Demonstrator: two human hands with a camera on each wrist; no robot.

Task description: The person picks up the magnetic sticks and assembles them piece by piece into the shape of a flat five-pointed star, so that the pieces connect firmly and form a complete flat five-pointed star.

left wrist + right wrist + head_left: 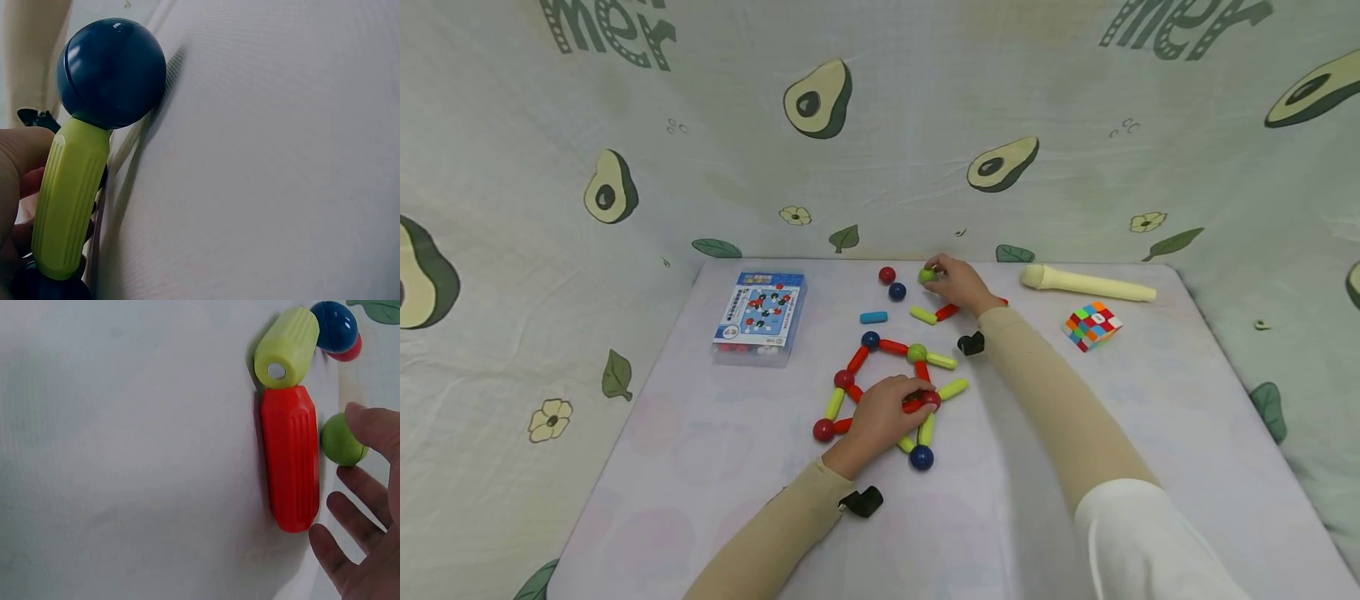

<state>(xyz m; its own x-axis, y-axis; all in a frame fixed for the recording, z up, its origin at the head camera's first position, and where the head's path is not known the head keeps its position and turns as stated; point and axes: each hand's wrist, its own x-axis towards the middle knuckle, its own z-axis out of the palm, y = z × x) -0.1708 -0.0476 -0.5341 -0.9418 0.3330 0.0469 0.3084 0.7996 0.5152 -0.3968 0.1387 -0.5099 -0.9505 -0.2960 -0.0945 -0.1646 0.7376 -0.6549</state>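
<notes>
Head view: two hands at work among coloured balls and rods

Near the centre of the frame, the left hand holds a ball-and-rod structure with its fingers bent round the right side, at a red ball. The structure lies on the table, with a dark blue ball at its lower end.

Higher up, the right hand pinches a green ball between thumb and forefinger; the right wrist view shows its other fingers apart. Just below the green ball lie a yellow-green rod and a red rod, end to end. Left of it sit a loose red ball and a navy ball, with a blue rod below them.

A clear box stands at upper left; a puzzle cube and a pale yellow stick lie at upper right.
</notes>
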